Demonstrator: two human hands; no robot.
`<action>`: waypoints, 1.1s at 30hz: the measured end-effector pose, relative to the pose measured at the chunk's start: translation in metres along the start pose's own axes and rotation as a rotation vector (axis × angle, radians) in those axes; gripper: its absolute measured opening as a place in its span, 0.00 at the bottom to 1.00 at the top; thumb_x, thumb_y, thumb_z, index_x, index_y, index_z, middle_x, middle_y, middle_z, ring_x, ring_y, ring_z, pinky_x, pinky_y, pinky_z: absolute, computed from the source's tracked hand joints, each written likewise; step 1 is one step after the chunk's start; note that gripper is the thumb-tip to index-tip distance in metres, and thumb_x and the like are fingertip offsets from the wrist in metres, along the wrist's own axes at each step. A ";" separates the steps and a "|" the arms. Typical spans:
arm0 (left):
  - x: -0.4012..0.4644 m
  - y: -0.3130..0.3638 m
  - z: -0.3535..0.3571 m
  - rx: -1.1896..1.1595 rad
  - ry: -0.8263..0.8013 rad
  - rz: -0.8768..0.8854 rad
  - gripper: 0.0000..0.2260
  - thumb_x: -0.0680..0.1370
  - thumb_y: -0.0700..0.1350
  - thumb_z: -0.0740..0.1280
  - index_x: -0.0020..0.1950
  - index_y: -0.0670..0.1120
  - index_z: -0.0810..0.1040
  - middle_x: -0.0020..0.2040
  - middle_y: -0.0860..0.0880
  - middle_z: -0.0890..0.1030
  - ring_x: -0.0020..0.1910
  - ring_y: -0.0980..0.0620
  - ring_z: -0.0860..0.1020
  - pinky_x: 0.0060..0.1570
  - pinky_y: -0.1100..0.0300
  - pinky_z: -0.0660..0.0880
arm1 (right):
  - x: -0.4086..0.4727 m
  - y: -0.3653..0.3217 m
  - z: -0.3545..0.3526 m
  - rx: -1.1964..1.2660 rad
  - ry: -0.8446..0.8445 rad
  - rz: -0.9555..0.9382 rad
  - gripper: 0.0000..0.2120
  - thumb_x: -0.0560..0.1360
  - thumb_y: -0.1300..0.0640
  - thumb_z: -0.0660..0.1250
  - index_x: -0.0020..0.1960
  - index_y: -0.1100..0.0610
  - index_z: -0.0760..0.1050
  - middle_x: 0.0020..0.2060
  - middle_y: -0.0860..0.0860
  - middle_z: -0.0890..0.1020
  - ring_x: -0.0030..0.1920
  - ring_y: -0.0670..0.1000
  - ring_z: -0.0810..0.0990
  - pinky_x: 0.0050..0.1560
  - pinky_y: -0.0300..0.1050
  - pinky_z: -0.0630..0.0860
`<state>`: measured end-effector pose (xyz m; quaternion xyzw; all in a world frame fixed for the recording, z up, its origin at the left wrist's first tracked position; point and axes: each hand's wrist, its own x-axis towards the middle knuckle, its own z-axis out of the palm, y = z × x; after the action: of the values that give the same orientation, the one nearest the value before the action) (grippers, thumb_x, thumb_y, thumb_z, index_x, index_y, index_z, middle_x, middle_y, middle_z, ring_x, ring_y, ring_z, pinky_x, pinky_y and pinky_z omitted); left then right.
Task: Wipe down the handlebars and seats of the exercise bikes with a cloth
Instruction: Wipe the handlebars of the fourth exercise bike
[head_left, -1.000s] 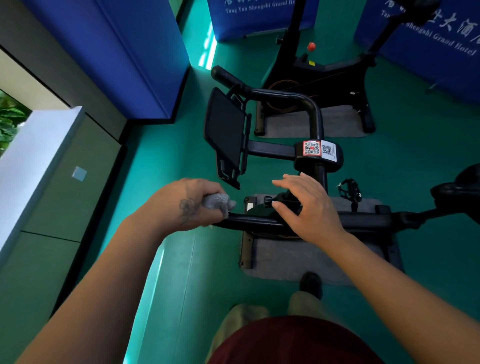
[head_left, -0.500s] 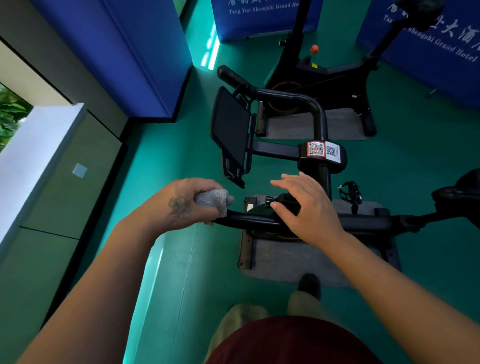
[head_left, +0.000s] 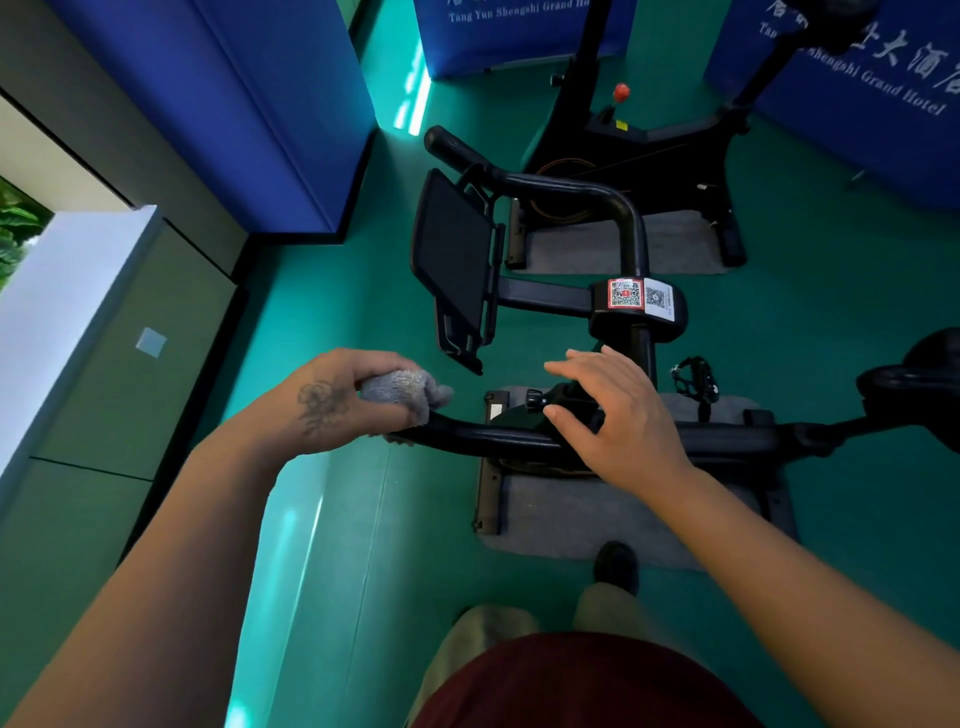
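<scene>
Down on the near arm of the black tubular handlebar (head_left: 483, 439), a small crumpled grey terry cloth (head_left: 402, 389) is sitting bunched in the left hand (head_left: 332, 402), whose fingers are curling round it while the cloth's loose end is touching the bar's free tip. That hand, with a flower tattoo on its back, is gripping the cloth from above; whether the fingers are also wrapping the bar beneath is hard to tell from this angle. The right hand (head_left: 618, 415) is lying spread on the same bar further toward the bike's stem, fingers straight and slightly fanned, thumb pressing against the tube, holding nothing.

Beyond the hands, the handlebar's far arm is curving away, and a black rectangular tablet holder (head_left: 454, 260) is standing out from the centre clamp, which is carrying a red-bordered QR sticker (head_left: 625, 293) next to a white one. The dark saddle (head_left: 919, 374) of this black exercise bike (head_left: 727, 441) is showing at the right edge of the view, well apart from both hands. The bike is standing on a grey floor mat (head_left: 587, 519) over a green floor (head_left: 337, 312). A second black exercise bike (head_left: 639, 150) with a red knob is standing behind on its own mat, near blue fabric banners (head_left: 857, 67) printed with white hotel lettering. At the bottom, the person's dark red shirt, khaki trousers and one black shoe (head_left: 615, 564) are showing.
</scene>
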<state>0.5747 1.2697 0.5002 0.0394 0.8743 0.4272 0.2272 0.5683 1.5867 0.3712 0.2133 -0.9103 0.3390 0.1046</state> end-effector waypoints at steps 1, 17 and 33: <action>0.004 0.002 0.002 0.045 -0.021 -0.019 0.12 0.76 0.41 0.79 0.55 0.56 0.88 0.48 0.54 0.88 0.45 0.52 0.86 0.45 0.61 0.82 | 0.000 -0.002 0.001 0.003 0.000 -0.006 0.21 0.79 0.51 0.73 0.71 0.53 0.78 0.65 0.50 0.82 0.71 0.50 0.77 0.80 0.57 0.64; -0.007 -0.017 -0.022 -0.034 0.012 0.007 0.14 0.76 0.36 0.78 0.57 0.50 0.87 0.45 0.42 0.86 0.36 0.51 0.79 0.36 0.63 0.75 | 0.008 0.002 -0.004 0.005 -0.001 0.012 0.21 0.79 0.51 0.74 0.70 0.53 0.78 0.65 0.50 0.82 0.70 0.50 0.77 0.80 0.57 0.64; -0.004 -0.016 0.017 0.086 0.113 0.122 0.15 0.73 0.45 0.81 0.55 0.61 0.86 0.50 0.57 0.84 0.47 0.53 0.83 0.49 0.55 0.80 | 0.018 -0.020 0.005 0.034 -0.038 -0.032 0.21 0.79 0.50 0.73 0.71 0.52 0.78 0.66 0.49 0.82 0.71 0.49 0.76 0.81 0.51 0.60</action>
<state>0.5875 1.2709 0.4803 0.0780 0.8993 0.4037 0.1492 0.5612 1.5641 0.3851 0.2361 -0.9027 0.3487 0.0889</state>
